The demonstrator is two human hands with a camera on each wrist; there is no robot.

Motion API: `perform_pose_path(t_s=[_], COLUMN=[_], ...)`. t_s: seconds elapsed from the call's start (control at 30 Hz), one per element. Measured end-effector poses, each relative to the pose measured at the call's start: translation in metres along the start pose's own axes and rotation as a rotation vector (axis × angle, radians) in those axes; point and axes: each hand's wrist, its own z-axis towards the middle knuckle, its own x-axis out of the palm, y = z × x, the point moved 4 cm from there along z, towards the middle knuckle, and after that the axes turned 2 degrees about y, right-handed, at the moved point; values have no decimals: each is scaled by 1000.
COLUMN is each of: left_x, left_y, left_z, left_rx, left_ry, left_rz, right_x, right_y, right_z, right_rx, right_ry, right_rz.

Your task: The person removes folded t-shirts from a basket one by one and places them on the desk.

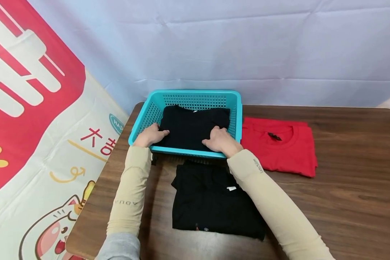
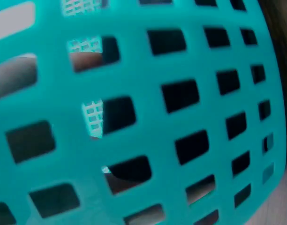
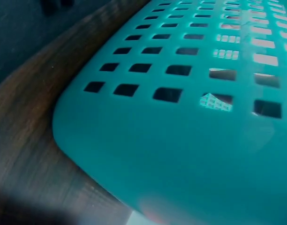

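Note:
A folded black T-shirt (image 1: 195, 126) lies inside a turquoise plastic basket (image 1: 190, 153) with mesh walls. My left hand (image 1: 150, 135) reaches over the near left corner and holds the shirt's left edge, thumb on top. At the opposite edge my right hand (image 1: 221, 140) grips the cloth, its thumb pointing left across it. The fingertips of both hands are partly hidden at the shirt's sides. In the left wrist view, the basket wall (image 2: 148, 112) fills the picture, with dark cloth and some skin behind its holes. The right wrist view shows the basket's outer corner (image 3: 134, 126).
A second folded black shirt (image 1: 211, 206) with a white label lies in front of the basket, partly behind my right forearm. To the right is a folded red T-shirt (image 1: 279, 151). All rest on a brown wooden table (image 1: 351, 173); a white cloth (image 1: 247, 47) hangs behind.

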Motion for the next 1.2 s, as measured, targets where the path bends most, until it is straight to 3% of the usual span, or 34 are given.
perform_pose_path(t_s=[0.13, 0.37, 0.63, 0.9, 1.2], left_x=[-1, -1, -5, -4, -3], left_y=[-2, 1, 2, 3, 2], left_z=[1, 6, 5, 6, 9], left_rx=[-20, -25, 22, 44, 89], left_ry=[37, 59, -24, -59, -41], left_rz=[21, -57, -160, -199, -195], right_x=[0, -1, -9, -4, -3], right_y=[-3, -5, -6, -6, -1], right_z=[4, 6, 8, 8, 8], right_rx=[17, 30, 16, -11, -98], right_ry=[13, 11, -39, 79, 64], right_rz=[22, 86, 282, 324, 365])
